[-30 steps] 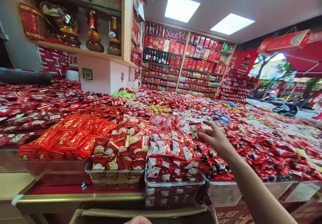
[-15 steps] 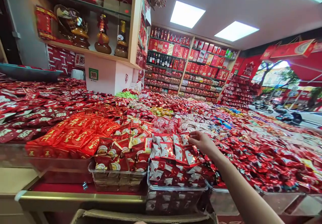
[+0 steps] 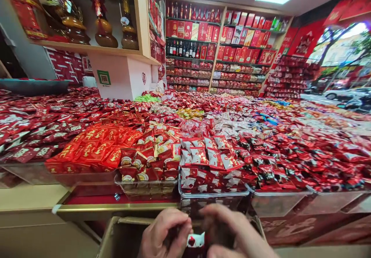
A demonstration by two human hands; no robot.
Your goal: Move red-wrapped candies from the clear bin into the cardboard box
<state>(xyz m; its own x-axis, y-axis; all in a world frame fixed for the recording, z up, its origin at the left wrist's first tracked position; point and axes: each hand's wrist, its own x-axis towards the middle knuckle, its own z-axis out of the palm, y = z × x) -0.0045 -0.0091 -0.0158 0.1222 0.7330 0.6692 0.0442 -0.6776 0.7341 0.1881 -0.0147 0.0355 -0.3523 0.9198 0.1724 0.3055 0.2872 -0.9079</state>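
Both my hands are low at the bottom edge of the head view, above an open cardboard box [image 3: 116, 234]. My left hand [image 3: 164, 234] and my right hand [image 3: 232, 233] pinch a small red-and-white candy packet [image 3: 195, 240] between them; motion blur hides the exact grip. Just beyond stands a clear bin [image 3: 213, 202] heaped with red-and-white packets like it. To its left is a clear bin of red-and-gold packets [image 3: 146, 188].
A long counter [image 3: 116, 207] carries heaps of red wrapped sweets in several bins. A white pillar with a shelf of gourd bottles [image 3: 107, 37] rises at the back left. Red gift boxes and bottles fill wall shelves [image 3: 220, 49]. A street opening shows at the right.
My right hand drew back from the red-and-white packet pile down to the box. My left hand came up to meet it, and the view tilted downward.
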